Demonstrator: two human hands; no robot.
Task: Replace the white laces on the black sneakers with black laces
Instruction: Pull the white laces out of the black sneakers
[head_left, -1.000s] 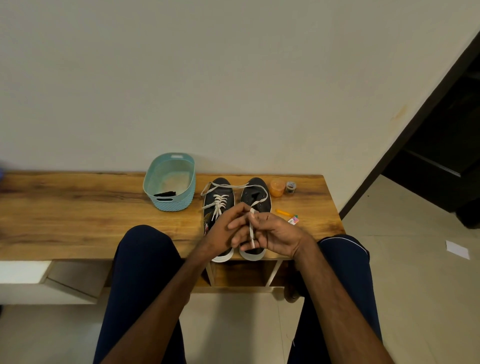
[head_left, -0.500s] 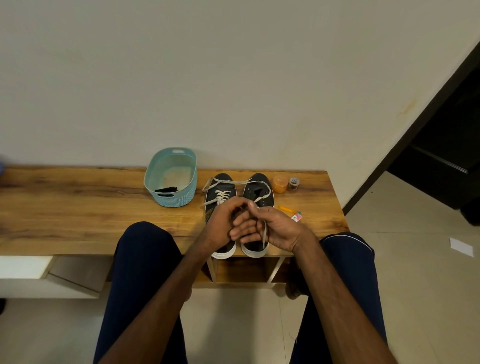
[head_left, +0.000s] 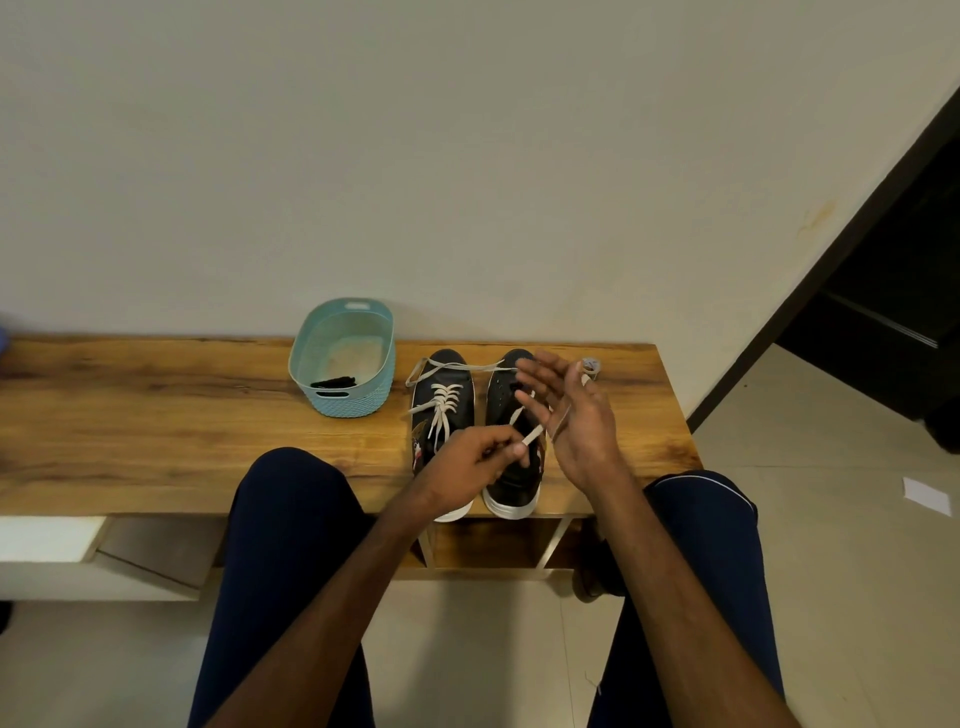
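Lace (head_left: 531, 436): light, limp, flat; best held at stiff tip. Left hand (head_left: 467, 462) fingers pinch that end; right hand (head_left: 576, 421) fingers spread, holding nothing.

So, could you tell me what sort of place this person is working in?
Most likely a room in a home, perhaps a hallway: black sneakers sit on a low wooden bench against a plain painted wall, with a tiled floor and a dark doorway at the right.
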